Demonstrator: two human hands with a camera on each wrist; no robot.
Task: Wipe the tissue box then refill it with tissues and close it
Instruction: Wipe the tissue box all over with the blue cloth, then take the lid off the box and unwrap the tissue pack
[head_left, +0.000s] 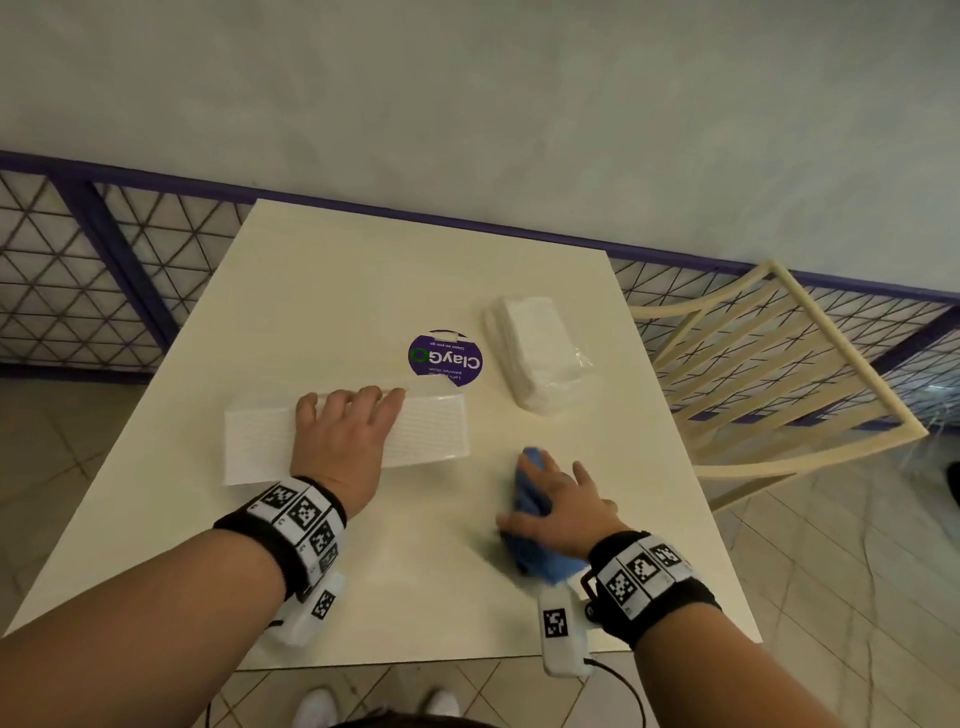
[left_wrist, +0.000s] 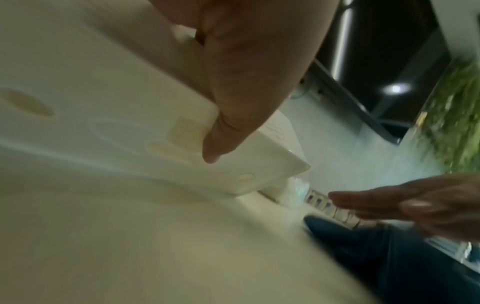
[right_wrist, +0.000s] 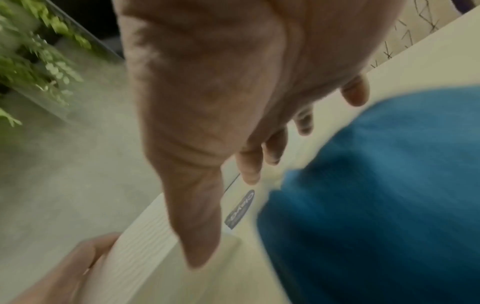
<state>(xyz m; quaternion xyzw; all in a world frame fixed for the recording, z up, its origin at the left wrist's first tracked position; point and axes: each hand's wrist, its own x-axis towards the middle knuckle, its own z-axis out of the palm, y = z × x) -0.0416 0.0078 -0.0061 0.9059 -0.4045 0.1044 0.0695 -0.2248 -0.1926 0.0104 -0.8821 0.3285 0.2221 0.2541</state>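
Note:
A white ribbed tissue box (head_left: 431, 431) lies flat on the cream table (head_left: 337, 291). My left hand (head_left: 345, 421) grips it from above, fingers over the far edge and thumb (left_wrist: 215, 142) on the near side of the box (left_wrist: 103, 102). To the right, my right hand (head_left: 553, 499) is spread with straight fingers over a crumpled blue cloth (head_left: 530, 519) on the table. The right wrist view shows those fingers (right_wrist: 249, 164) extended above the blurred cloth (right_wrist: 376, 195). A plastic-wrapped pack of white tissues (head_left: 540, 353) lies behind the cloth.
A round purple sticker (head_left: 445, 358) sits on the table between the box and the tissue pack. A cream slatted chair (head_left: 769, 374) stands at the table's right side. A purple-framed lattice railing (head_left: 78, 291) runs behind the table.

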